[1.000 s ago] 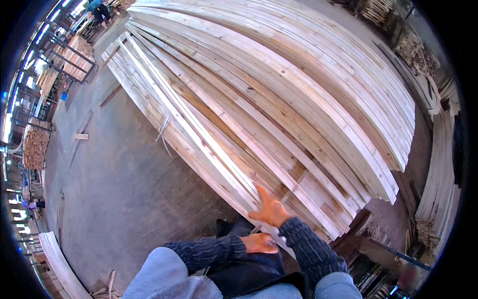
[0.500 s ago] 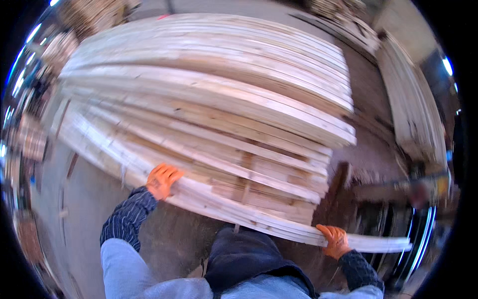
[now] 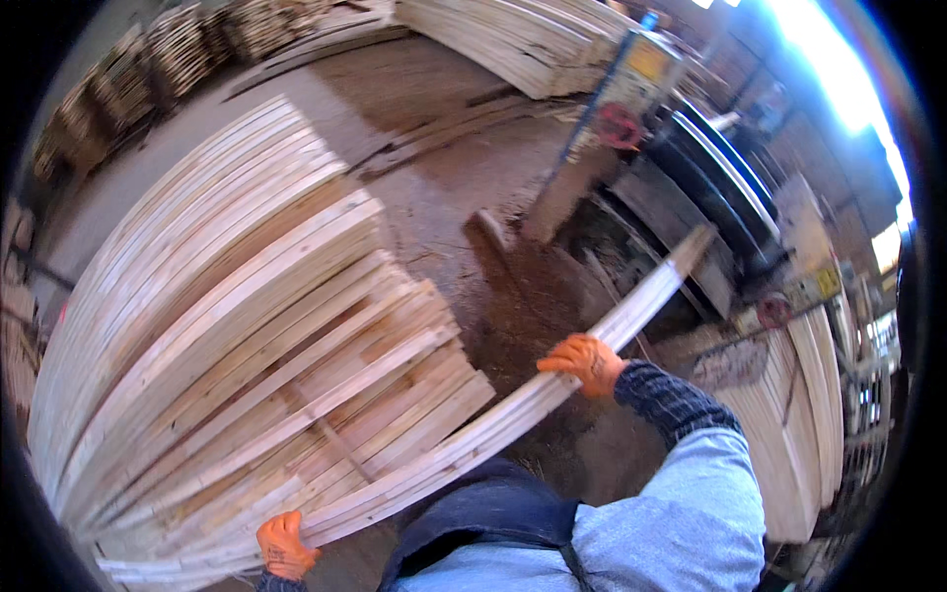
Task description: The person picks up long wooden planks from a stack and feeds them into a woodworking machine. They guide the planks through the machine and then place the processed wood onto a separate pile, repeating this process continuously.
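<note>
Both gloved hands on a few long pale boards, right hand wrapped tight around them, left hand curled over their edge further back
The boards run right across the front of the body, from lower left up to a dark machine, can't tell if the far end touches it. Big lumber stack sits just beyond them on the left, red handwheel by the machine, more stacked planks off to the right
</note>
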Available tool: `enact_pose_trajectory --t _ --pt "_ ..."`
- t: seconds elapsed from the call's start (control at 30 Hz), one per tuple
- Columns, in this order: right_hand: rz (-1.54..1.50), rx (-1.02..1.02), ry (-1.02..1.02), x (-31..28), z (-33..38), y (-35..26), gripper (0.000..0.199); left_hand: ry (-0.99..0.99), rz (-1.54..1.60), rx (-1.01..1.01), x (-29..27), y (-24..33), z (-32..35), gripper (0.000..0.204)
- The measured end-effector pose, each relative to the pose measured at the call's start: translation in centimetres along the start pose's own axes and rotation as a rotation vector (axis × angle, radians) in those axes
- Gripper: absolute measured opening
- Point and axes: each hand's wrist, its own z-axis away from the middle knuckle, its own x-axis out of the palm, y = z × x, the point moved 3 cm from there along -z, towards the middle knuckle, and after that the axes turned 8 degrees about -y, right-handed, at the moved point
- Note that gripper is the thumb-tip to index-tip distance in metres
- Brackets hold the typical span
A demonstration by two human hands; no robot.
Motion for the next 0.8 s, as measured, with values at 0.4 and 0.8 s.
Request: enact_pose_trajectory --t 0.4,0.8 --pt "-0.107 -0.211 0.57 -0.7 -2.9 -2.9 0.101 0.169 0.062 0.191 -3.1 20.5 -14.3 0.094" --pt "-0.052 -0.295 0.257 -0.6 -3.9 -1.6 0.107 0.447 -0.013 0.267 -2.0 28.1 -14.8 0.096"
